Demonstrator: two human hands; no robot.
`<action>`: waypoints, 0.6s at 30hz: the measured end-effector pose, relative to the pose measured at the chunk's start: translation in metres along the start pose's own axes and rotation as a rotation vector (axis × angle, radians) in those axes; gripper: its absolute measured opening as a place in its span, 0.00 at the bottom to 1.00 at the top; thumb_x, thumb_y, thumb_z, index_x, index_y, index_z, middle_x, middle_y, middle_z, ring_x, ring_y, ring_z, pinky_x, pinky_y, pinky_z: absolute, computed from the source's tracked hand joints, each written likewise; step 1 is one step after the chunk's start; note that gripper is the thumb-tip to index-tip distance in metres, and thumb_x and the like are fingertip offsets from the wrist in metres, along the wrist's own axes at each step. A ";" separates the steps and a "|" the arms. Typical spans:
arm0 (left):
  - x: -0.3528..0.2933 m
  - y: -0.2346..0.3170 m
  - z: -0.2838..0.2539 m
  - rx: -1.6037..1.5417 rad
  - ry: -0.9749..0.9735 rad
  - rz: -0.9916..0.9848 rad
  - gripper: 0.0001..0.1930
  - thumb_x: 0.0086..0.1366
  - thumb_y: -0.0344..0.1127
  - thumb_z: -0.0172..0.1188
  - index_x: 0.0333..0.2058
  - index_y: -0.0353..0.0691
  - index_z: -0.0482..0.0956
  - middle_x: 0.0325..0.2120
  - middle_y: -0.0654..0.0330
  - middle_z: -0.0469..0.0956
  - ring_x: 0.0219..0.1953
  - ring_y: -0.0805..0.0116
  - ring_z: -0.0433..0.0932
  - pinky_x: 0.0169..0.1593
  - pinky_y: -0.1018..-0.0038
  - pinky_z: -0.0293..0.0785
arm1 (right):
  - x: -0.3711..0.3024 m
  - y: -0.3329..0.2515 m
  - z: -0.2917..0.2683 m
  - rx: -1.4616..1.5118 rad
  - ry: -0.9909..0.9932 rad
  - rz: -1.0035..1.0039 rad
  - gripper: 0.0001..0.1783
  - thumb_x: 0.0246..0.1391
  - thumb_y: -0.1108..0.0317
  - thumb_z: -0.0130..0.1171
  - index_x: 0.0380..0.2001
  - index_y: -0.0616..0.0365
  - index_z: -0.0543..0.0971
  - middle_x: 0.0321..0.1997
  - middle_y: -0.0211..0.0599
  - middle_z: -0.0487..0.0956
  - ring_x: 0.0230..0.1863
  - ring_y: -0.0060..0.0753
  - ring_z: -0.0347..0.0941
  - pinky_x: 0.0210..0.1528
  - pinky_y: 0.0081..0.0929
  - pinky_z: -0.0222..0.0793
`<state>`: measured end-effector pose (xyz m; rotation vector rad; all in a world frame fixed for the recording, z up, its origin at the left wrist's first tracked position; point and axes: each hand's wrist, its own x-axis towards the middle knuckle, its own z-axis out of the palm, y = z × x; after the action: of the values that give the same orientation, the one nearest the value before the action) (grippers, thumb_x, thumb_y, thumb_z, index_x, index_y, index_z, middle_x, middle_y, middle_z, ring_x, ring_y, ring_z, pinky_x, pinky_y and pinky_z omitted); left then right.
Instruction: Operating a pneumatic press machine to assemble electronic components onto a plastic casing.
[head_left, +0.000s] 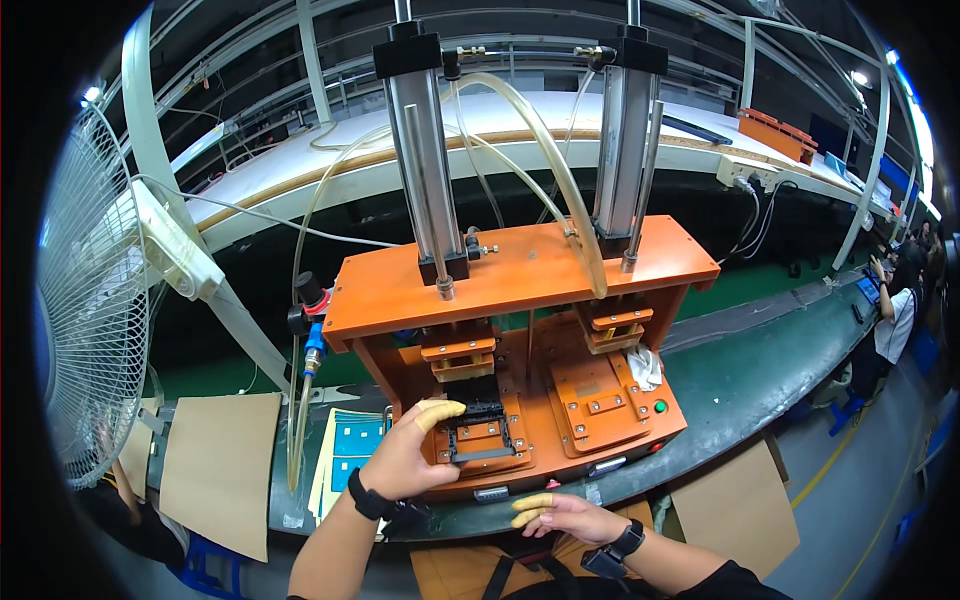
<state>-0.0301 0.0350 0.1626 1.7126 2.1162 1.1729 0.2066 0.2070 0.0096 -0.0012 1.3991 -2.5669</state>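
Observation:
My left hand (403,457) grips the left side of a black rectangular plastic frame (484,453), thumb and fingers closed on its edge. The frame is over the left fixture of an orange press (520,275), beneath the left press head (460,357). I cannot tell whether it is fully seated. In front of the press, my right hand (568,519) hovers with fingers stretched out to the left, holding nothing. Yellow finger cots cover some fingertips on both hands. The right fixture (600,400) carries no frame; a white cloth (645,368) lies beside it.
The press stands on a dark green bench (740,345). A fan (95,290) and cardboard (220,470) are at left, near blue-and-yellow sheets (352,445). Air hoses (545,130) hang above; a green button (660,407) sits at the right. Another person (897,315) is far right.

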 end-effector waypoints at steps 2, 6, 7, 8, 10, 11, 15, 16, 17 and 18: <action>0.004 0.001 -0.004 0.080 -0.043 0.026 0.34 0.42 0.30 0.69 0.53 0.37 0.72 0.51 0.50 0.72 0.57 0.49 0.69 0.62 0.65 0.64 | -0.011 0.008 0.000 -0.022 0.105 0.006 0.23 0.67 0.64 0.50 0.63 0.58 0.66 0.55 0.36 0.77 0.49 0.21 0.73 0.52 0.20 0.68; 0.011 0.003 -0.007 0.320 -0.127 0.117 0.34 0.43 0.35 0.67 0.54 0.37 0.72 0.48 0.50 0.71 0.53 0.49 0.68 0.60 0.62 0.64 | -0.029 0.024 -0.012 -0.056 0.213 0.060 0.24 0.67 0.64 0.51 0.63 0.59 0.66 0.53 0.35 0.78 0.48 0.20 0.72 0.52 0.21 0.68; 0.012 0.002 -0.007 0.413 -0.140 0.167 0.34 0.43 0.36 0.66 0.54 0.38 0.72 0.47 0.51 0.71 0.52 0.49 0.68 0.59 0.62 0.65 | -0.032 0.027 -0.014 -0.051 0.217 0.065 0.24 0.67 0.64 0.51 0.63 0.59 0.66 0.53 0.35 0.78 0.48 0.20 0.72 0.52 0.21 0.68; 0.013 0.003 -0.006 0.441 -0.145 0.170 0.34 0.43 0.37 0.66 0.53 0.39 0.72 0.46 0.52 0.71 0.51 0.49 0.68 0.58 0.61 0.65 | -0.035 0.029 -0.015 -0.071 0.222 0.043 0.24 0.66 0.64 0.51 0.63 0.59 0.66 0.53 0.34 0.78 0.48 0.19 0.72 0.52 0.21 0.68; 0.014 0.007 -0.006 0.446 -0.157 0.147 0.35 0.42 0.37 0.66 0.54 0.39 0.72 0.46 0.52 0.71 0.51 0.49 0.68 0.58 0.61 0.64 | -0.037 0.031 -0.017 -0.084 0.225 0.025 0.24 0.66 0.65 0.51 0.63 0.59 0.66 0.53 0.33 0.78 0.47 0.19 0.72 0.52 0.21 0.68; 0.013 0.008 -0.007 0.458 -0.165 0.122 0.35 0.42 0.37 0.66 0.54 0.39 0.72 0.46 0.52 0.71 0.50 0.49 0.68 0.58 0.61 0.64 | -0.035 0.030 -0.018 -0.092 0.216 0.022 0.24 0.66 0.65 0.52 0.63 0.59 0.66 0.53 0.33 0.77 0.47 0.19 0.72 0.52 0.20 0.68; 0.006 0.007 -0.001 0.438 -0.113 0.143 0.36 0.47 0.44 0.69 0.56 0.37 0.70 0.54 0.49 0.68 0.58 0.47 0.64 0.62 0.58 0.60 | -0.029 0.028 -0.018 -0.106 0.205 0.058 0.24 0.66 0.65 0.52 0.63 0.58 0.66 0.54 0.32 0.77 0.47 0.19 0.72 0.53 0.20 0.68; 0.002 0.007 0.003 0.390 -0.081 0.116 0.37 0.49 0.46 0.69 0.57 0.36 0.69 0.58 0.47 0.64 0.61 0.46 0.61 0.64 0.57 0.57 | -0.029 0.029 -0.020 -0.095 0.192 0.072 0.24 0.65 0.67 0.53 0.63 0.59 0.66 0.54 0.33 0.76 0.49 0.19 0.72 0.54 0.21 0.68; -0.007 0.006 0.003 0.394 -0.078 0.106 0.37 0.49 0.46 0.69 0.57 0.36 0.69 0.58 0.47 0.64 0.61 0.46 0.61 0.64 0.57 0.57 | -0.028 0.028 -0.019 -0.094 0.182 0.079 0.24 0.65 0.67 0.53 0.63 0.59 0.66 0.54 0.33 0.76 0.49 0.19 0.72 0.54 0.21 0.68; -0.017 0.003 0.003 0.375 0.003 0.096 0.38 0.49 0.46 0.69 0.57 0.36 0.69 0.59 0.47 0.64 0.61 0.46 0.61 0.65 0.57 0.57 | -0.027 0.027 -0.015 -0.084 0.190 0.075 0.24 0.64 0.68 0.54 0.62 0.59 0.66 0.54 0.34 0.76 0.50 0.20 0.72 0.55 0.21 0.68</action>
<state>-0.0204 0.0210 0.1572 1.9815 2.3990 0.8360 0.2370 0.2102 -0.0185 0.2829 1.5396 -2.4997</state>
